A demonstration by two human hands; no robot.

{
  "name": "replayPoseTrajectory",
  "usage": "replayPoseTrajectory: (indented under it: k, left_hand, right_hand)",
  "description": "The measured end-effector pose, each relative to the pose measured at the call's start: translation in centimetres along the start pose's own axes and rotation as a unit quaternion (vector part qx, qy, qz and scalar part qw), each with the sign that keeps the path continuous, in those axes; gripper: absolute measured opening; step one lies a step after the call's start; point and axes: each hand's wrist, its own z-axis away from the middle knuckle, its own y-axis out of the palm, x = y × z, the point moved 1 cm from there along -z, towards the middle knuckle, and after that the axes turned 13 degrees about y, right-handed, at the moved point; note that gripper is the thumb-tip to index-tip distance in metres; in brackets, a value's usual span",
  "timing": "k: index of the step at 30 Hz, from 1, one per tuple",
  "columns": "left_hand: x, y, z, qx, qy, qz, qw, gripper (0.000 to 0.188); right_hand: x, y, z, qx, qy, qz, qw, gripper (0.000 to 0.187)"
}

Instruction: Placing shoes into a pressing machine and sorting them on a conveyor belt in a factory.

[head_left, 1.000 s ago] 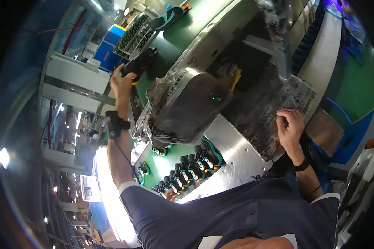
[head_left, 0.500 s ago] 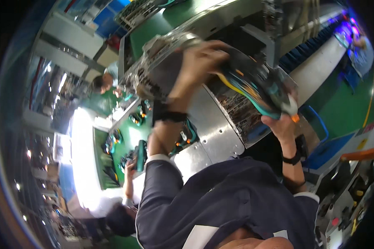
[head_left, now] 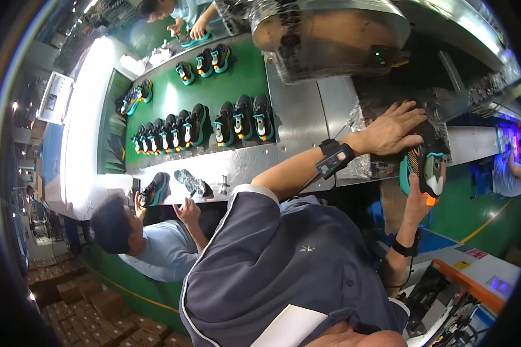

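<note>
A black sports shoe [head_left: 421, 165] with a teal sole, orange laces and an orange tip is at the right, beside the metal worktop's edge. My right hand [head_left: 415, 202] grips its lower end, thumb on one side and fingers on the other. Over the shoe's upper part lies my left hand [head_left: 395, 128], its fingers stretched out and spread. That hand looks to be touching the shoe, though the contact under the palm is hidden. A black device [head_left: 334, 157] is strapped to my left wrist, and a dark band [head_left: 405, 247] is round the right.
A plastic-wrapped machine [head_left: 330, 40] stands beyond my left arm. Several shoes [head_left: 195, 124] stand in rows on a green conveyor [head_left: 156, 98]. One co-worker [head_left: 162, 246] holds a shoe at left; another [head_left: 188, 20] works at the far end. An orange-edged machine [head_left: 474, 283] is at lower right.
The view has turned, bringing the conveyor rows into sight. My left hand went from bent over the shoe to flat and spread. The right hand still holds the shoe.
</note>
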Motion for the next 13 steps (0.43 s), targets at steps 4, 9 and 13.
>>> replayPoseTrajectory:
  k: [4, 9, 13]
  left_hand:
    - [0.6, 0.5, 0.0, -0.028, 0.019, 0.024, 0.999, 0.066]
    - [1.1, 0.2, 0.4, -0.054, 0.008, 0.019, 0.998, 0.063]
    - [0.6, 0.7, -0.8, -0.051, 0.024, 0.068, 0.996, 0.062]
  right_hand:
    - [0.2, -1.0, 0.0, 0.054, 0.045, -0.052, 0.996, 0.073]
    - [5.6, -2.4, -0.8, 0.104, 0.048, 0.030, 0.993, 0.096]
    - [9.3, -3.0, -2.9, 0.194, 0.162, 0.056, 0.966, 0.099]
